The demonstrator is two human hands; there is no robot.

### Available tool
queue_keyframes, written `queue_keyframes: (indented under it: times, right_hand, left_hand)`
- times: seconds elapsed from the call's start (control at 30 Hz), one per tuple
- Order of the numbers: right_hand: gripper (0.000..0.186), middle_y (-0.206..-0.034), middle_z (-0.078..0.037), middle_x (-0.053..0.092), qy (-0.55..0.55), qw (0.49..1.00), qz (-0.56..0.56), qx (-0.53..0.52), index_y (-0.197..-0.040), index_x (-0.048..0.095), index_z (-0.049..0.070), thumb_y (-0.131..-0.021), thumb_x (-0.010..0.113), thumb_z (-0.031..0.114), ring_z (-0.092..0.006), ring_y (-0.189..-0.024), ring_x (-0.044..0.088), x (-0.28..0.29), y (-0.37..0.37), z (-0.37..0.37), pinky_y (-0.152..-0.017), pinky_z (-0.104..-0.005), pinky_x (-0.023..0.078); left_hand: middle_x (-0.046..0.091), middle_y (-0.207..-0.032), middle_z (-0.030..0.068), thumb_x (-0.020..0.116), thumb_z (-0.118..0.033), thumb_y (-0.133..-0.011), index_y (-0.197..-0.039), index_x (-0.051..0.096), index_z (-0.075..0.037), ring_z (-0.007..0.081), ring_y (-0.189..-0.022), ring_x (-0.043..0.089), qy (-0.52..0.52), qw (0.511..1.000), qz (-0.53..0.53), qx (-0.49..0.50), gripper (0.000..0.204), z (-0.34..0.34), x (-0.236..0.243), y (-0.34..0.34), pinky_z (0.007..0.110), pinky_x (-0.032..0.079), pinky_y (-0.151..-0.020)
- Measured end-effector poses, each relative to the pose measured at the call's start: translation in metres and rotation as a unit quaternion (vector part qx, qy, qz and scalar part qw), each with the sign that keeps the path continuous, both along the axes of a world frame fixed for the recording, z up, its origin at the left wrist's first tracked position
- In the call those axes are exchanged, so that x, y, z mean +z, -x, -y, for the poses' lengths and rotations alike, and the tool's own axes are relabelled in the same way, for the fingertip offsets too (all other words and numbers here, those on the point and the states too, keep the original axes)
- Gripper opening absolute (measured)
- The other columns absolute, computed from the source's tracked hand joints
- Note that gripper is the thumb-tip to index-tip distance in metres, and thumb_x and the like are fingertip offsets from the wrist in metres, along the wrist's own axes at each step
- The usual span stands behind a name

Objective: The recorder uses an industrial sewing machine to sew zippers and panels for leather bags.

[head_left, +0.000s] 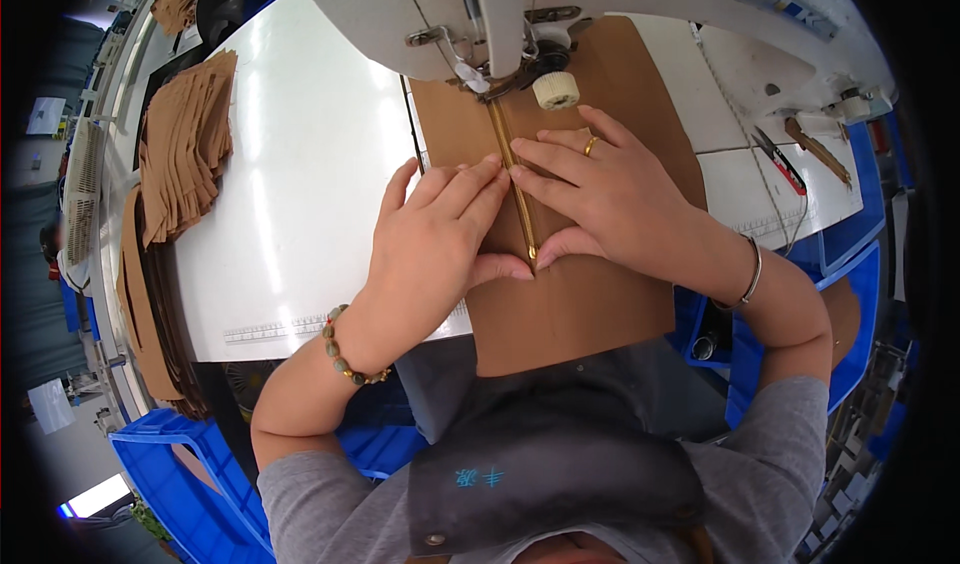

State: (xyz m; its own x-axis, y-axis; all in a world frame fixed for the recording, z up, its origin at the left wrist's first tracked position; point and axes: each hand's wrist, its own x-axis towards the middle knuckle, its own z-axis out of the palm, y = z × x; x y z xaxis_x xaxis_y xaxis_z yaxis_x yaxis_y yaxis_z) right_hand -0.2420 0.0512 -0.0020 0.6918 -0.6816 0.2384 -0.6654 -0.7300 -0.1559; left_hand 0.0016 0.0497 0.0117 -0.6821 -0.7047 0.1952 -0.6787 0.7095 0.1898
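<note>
A brown leather-like panel (590, 309) lies under the head of a white sewing machine (440, 14), its near end hanging past the table's front edge. Down its middle runs a gold-toothed zipper (519, 194), whose far end passes beneath the machine's needle area. Flat on the panel at the zipper's left side rests my left hand (435, 219), fingers stretched out. From the other side my right hand (610, 189) presses down with its fingers spread. Both thumbs almost meet at the zipper's near end. Under the machine head, a cream roller (556, 90) sits right of the needle area.
Stacked brown pieces (188, 149) lie at the table's left edge, with more brown panels (150, 314) hanging below. Red-handled snips (782, 164) and a brown strip (820, 152) lie at right. Blue bins (185, 474) stand below the table on both sides.
</note>
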Motion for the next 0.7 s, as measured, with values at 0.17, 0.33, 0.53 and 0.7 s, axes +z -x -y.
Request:
queue_keyframes:
  times: [0.17,0.33,0.53,0.7]
  right_hand:
    - [0.072,-0.134,-0.010,0.062,0.057,0.998,0.024,-0.003,-0.127,0.069,0.003,-0.077,0.077,0.055,-0.0257,-0.127,0.060,-0.005,-0.002,0.016,-0.117,-0.0541,0.040]
    - [0.070,-0.126,-0.009,0.064,0.060,0.998,0.011,-0.020,-0.126,0.070,0.005,-0.077,0.077,0.055,-0.0255,-0.118,0.064,-0.007,-0.003,0.030,-0.116,-0.0522,0.042]
    - [0.063,-0.117,-0.007,0.066,0.095,0.994,0.036,-0.029,-0.121,0.072,0.009,-0.075,0.078,0.052,-0.0253,-0.115,0.064,-0.014,-0.005,0.041,-0.115,-0.0489,0.044]
    - [0.059,-0.118,-0.006,0.066,0.098,0.993,0.053,-0.032,-0.117,0.073,0.010,-0.074,0.079,0.050,-0.0250,-0.117,0.063,-0.015,-0.006,0.043,-0.114,-0.0479,0.045]
  left_hand:
    - [0.065,-0.140,0.0027,0.081,-0.055,-0.065,-0.133,0.067,-0.007,0.0265,-0.117,0.062,0.013,1.000,0.002,0.001,0.084,0.019,-0.001,0.000,0.054,0.040,-0.115]
    - [0.066,-0.135,0.0047,0.081,-0.055,-0.067,-0.132,0.067,-0.006,0.0288,-0.116,0.062,0.000,1.000,-0.005,0.001,0.083,0.035,-0.001,0.000,0.053,0.041,-0.113]
    - [0.065,-0.129,0.0069,0.081,-0.053,-0.069,-0.132,0.067,-0.003,0.0302,-0.115,0.062,0.012,0.999,-0.035,0.001,0.081,0.053,-0.005,0.000,0.049,0.043,-0.110]
    - [0.064,-0.128,0.0033,0.082,-0.052,-0.071,-0.131,0.068,-0.005,0.0266,-0.118,0.060,-0.007,0.999,-0.044,0.008,0.078,0.057,-0.008,0.000,0.058,0.042,-0.112]
